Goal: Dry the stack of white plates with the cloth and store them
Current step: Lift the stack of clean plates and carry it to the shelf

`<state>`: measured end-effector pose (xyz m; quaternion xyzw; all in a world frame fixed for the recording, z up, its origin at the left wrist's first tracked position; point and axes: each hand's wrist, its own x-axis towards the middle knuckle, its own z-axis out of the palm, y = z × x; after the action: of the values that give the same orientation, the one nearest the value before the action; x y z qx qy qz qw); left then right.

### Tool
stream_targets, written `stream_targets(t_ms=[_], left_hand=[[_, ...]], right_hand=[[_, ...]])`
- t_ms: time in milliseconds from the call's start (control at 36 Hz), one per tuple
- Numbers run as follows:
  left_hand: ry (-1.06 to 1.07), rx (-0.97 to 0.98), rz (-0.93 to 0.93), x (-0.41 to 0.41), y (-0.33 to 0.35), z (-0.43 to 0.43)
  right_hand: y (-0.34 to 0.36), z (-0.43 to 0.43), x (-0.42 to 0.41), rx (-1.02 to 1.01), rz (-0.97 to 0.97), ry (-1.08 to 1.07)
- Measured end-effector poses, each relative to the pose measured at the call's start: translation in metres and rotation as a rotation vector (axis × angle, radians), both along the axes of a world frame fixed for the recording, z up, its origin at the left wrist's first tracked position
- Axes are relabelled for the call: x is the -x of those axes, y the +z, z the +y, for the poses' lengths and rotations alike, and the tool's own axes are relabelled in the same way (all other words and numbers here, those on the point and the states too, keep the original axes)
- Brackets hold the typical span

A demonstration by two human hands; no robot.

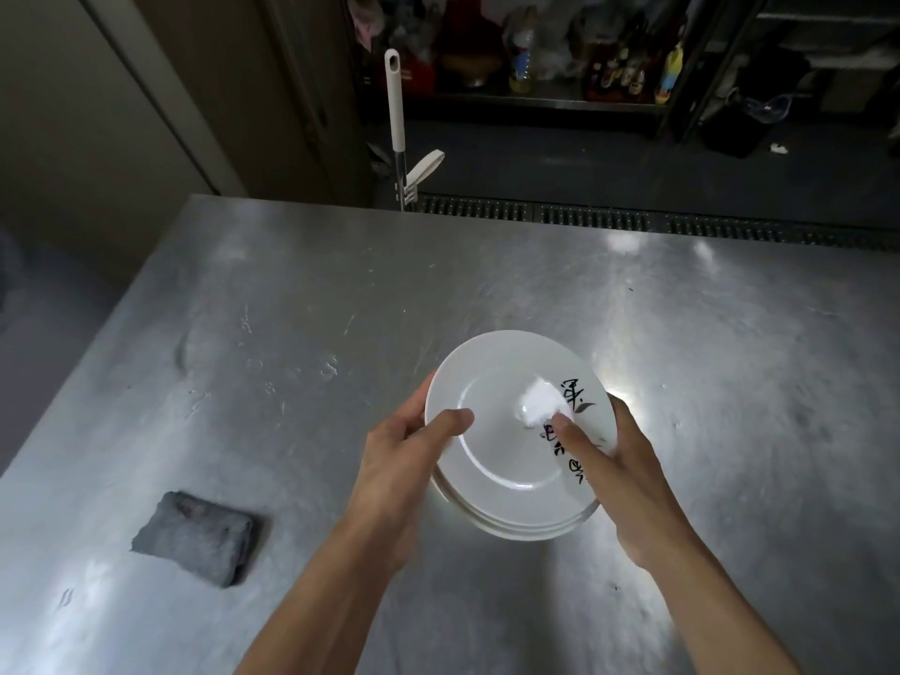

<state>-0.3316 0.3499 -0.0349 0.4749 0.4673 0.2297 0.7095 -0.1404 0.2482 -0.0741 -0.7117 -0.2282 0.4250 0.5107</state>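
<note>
Left hand (399, 460), right hand (628, 475) at opposite plate stack (511, 460) edges (cloth (195, 535) well apart)

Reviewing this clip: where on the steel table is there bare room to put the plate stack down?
The table is bare from the stack of plates to its far edge, and all along the right beyond the right hand. A narrower strip lies between the folded cloth and the left forearm. Only the near-left part, with the cloth, is taken.
</note>
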Motion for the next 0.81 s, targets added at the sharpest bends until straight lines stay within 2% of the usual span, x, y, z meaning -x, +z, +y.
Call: stream_targets(t_ms=[444, 806], left_hand=[[0.008, -0.028, -0.02, -0.01, 0.007, 0.001], [0.098, -0.006, -0.025, -0.018, 0.007, -0.009]], right_hand=[[0.001, 0.003, -0.01, -0.073, 0.108, 0.047], [0.008, 0.01, -0.023, -0.028, 0.204, 0.099]])
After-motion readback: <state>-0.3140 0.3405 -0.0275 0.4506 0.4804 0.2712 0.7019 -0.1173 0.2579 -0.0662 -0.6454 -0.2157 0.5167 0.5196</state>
